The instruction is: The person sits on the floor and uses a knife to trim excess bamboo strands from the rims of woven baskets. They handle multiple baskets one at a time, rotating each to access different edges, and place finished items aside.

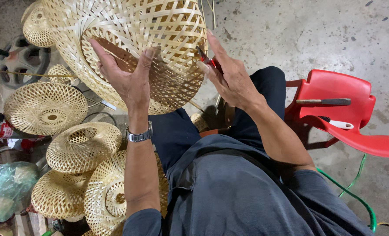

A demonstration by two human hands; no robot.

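Head view, woven shades stacked left, red chair right, tools on it

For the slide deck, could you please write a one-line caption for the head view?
Left hand steadies a woven bamboo lampshade while the right hand works red-handled pliers at its rim.

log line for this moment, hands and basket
left hand: grips rim of woven bamboo basket | right hand: red-handled tool at basket edge | red chair: two tools on seat
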